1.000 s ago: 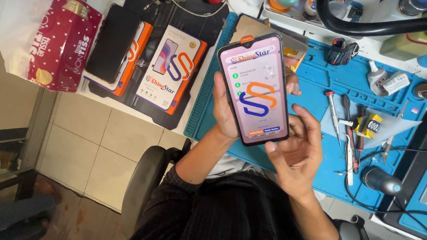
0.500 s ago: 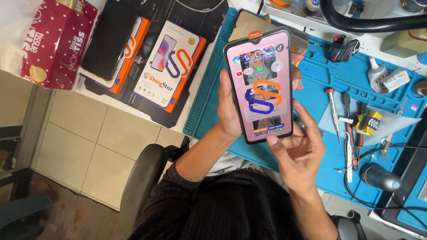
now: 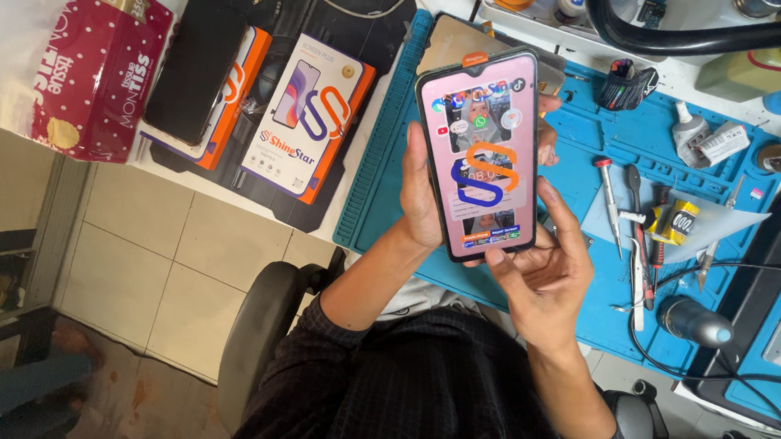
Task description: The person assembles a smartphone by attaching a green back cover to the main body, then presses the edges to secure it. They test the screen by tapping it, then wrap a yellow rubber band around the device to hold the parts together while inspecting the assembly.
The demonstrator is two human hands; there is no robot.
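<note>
My left hand [image 3: 421, 203] grips a smartphone [image 3: 480, 153] along its left edge and holds it upright over the blue work mat [image 3: 593, 151]. Its lit pink screen shows app icons and an orange and blue looped shape. My right hand [image 3: 546, 265] sits just below and to the right of the phone, fingers spread, with a fingertip at the screen's lower edge. Behind the phone, partly hidden, a brown flat piece [image 3: 455, 43] lies on the mat.
Two orange and white phone boxes [image 3: 311, 115] lie on a black mat at left, a dark phone [image 3: 192, 67] resting on one. A red tissue box [image 3: 102, 57] stands far left. Screwdrivers and tweezers [image 3: 630, 216], small bottles, a black hose [image 3: 691, 34] and cables crowd the right. A chair arm [image 3: 257, 329] is below.
The phone's screen went from a white list page to a pink page with app icons. My right hand's fingers shifted at the phone's lower edge; the phone stayed in my left hand.
</note>
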